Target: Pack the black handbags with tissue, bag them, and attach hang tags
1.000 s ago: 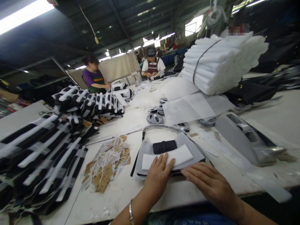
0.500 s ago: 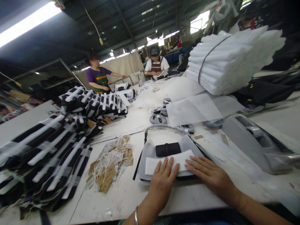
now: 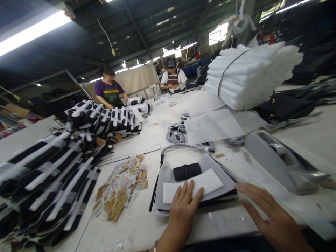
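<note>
My left hand [image 3: 183,206] lies flat with fingers stretched over a white foam strip [image 3: 210,183], pressing it onto a black bag [image 3: 220,198]. Grey-white tissue paper [image 3: 165,171] covers most of the bag's face, leaving a small black flap with a loop [image 3: 187,171] in sight. The bag's strap [image 3: 178,145] curves out behind it on the table. My right hand [image 3: 265,206] is off the strip, its fingers apart, with the fingertips close to the bag's right corner. Whether they touch it I cannot tell.
Left of the bag lies a heap of cardboard tags with strings [image 3: 119,192]. Beyond are wrapped black bags [image 3: 65,175]. A grey tape dispenser [image 3: 280,157] stands at right, below a bundle of white foam [image 3: 249,75]. Coiled straps [image 3: 175,136] lie ahead. Two people [image 3: 109,87] work across the table.
My right hand has lifted from the foam strip and moved right, to the bag's corner. My left hand stays on the strip. The view has shifted slightly.
</note>
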